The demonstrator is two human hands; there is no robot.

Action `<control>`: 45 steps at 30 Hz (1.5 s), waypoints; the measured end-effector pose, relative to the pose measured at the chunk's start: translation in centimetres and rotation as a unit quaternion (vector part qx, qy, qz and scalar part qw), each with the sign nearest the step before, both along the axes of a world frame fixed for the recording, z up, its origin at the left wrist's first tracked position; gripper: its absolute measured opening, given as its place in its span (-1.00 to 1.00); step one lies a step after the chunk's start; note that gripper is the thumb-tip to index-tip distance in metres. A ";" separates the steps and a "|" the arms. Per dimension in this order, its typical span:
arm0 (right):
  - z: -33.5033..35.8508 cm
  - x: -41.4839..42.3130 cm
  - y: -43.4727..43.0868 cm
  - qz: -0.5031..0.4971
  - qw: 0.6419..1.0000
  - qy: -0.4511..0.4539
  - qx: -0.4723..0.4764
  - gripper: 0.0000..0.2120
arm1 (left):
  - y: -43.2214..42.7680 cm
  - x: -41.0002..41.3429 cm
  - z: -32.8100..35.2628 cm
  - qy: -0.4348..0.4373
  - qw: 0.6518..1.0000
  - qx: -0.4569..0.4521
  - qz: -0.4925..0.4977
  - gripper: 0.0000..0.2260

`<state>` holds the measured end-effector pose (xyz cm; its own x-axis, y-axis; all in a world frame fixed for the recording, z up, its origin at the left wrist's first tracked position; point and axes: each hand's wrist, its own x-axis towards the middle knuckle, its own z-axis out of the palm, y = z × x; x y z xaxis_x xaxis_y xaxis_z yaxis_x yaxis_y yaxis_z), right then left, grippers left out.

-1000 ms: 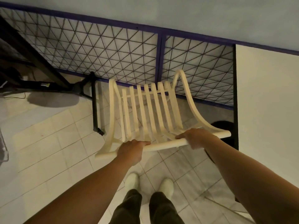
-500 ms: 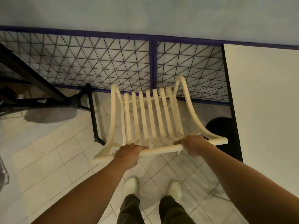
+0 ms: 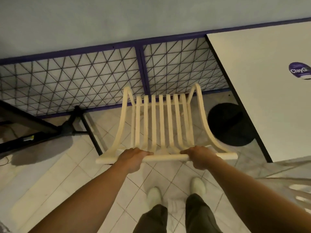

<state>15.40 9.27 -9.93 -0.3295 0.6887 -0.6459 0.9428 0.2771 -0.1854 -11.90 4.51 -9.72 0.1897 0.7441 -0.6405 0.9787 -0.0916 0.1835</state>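
A cream slatted chair [image 3: 161, 121] stands in front of me on the tiled floor, its back toward me. My left hand [image 3: 133, 158] grips the top rail of the chair back, left of the middle. My right hand [image 3: 200, 157] grips the same rail further right. Both sets of fingers curl over the rail. The chair's legs are hidden beneath the slats.
A purple-framed wire mesh panel [image 3: 101, 78] runs along the wall behind the chair. A white table [image 3: 262, 91] with a round black base [image 3: 232, 123] stands at the right. A black stand [image 3: 77, 125] is on the floor at the left. My feet [image 3: 176, 192] are below.
The chair has swung round to the right and now faces the mesh squarely, closer to the white table. My view has shifted right. Both hands keep their grip on the rail.
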 end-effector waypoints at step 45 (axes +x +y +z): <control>0.0 0.8 -1.2 -0.061 0.997 0.013 -0.050 -0.26 | 1.7 -2.5 -0.6 0.021 0.997 -0.056 -0.050 -0.21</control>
